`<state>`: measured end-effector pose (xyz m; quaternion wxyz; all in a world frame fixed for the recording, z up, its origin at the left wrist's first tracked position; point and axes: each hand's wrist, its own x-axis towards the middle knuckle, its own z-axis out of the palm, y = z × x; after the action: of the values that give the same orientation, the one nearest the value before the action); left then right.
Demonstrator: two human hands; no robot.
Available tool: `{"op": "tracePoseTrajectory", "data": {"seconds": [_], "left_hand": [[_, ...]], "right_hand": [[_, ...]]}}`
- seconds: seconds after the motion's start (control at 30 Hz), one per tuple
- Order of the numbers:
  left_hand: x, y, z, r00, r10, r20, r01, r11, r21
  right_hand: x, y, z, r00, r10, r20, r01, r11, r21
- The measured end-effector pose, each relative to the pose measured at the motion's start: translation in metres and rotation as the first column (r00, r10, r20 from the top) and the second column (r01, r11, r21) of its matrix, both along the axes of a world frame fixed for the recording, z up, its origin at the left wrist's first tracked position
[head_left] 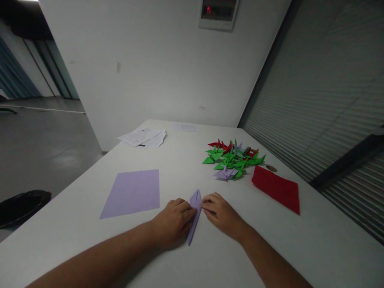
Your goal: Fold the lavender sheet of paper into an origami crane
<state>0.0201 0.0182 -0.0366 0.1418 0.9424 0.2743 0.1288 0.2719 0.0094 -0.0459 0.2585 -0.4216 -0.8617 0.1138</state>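
Note:
A narrow, partly folded lilac paper piece (195,214) lies on the white table (186,168) in front of me. My left hand (172,222) rests on its left side with curled fingers pinching it. My right hand (220,214) presses its right edge with closed fingertips. A flat lilac sheet (132,193) lies to the left of my hands.
A pile of folded paper cranes (232,159) in green, red and lilac sits at the back right. A red sheet (277,189) lies to its right, with a small brown object (271,168) beside it. White printed papers (144,137) lie far left. A black bin (21,206) stands on the floor.

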Motion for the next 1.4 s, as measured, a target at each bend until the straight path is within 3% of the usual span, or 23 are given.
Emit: {"op": "tracePoseTrajectory", "data": {"seconds": [0.3, 0.53, 0.83, 1.2, 1.4], "left_hand": [[-0.022, 0.018, -0.009, 0.984, -0.172, -0.052, 0.175, 0.983, 0.063], [-0.026, 0.029, -0.005, 0.974, -0.197, -0.114, 0.203, 0.978, 0.041], [-0.025, 0.029, -0.003, 0.969, -0.234, -0.084, 0.24, 0.969, 0.066], [-0.018, 0.021, -0.003, 0.977, -0.192, -0.096, 0.204, 0.971, 0.128], [-0.013, 0.017, -0.002, 0.962, -0.264, -0.069, 0.272, 0.946, 0.175]], "right_hand": [[0.0, -0.004, 0.006, 0.996, 0.022, 0.088, -0.026, 0.999, 0.045], [0.004, -0.003, 0.004, 0.992, 0.055, 0.112, -0.058, 0.998, 0.021], [0.012, -0.003, 0.0, 0.983, 0.054, 0.173, -0.045, 0.997, -0.059], [-0.001, 0.0, -0.013, 0.982, -0.046, 0.185, 0.04, 0.999, 0.037], [-0.002, 0.0, -0.013, 0.979, -0.058, 0.195, 0.049, 0.997, 0.052]]}}
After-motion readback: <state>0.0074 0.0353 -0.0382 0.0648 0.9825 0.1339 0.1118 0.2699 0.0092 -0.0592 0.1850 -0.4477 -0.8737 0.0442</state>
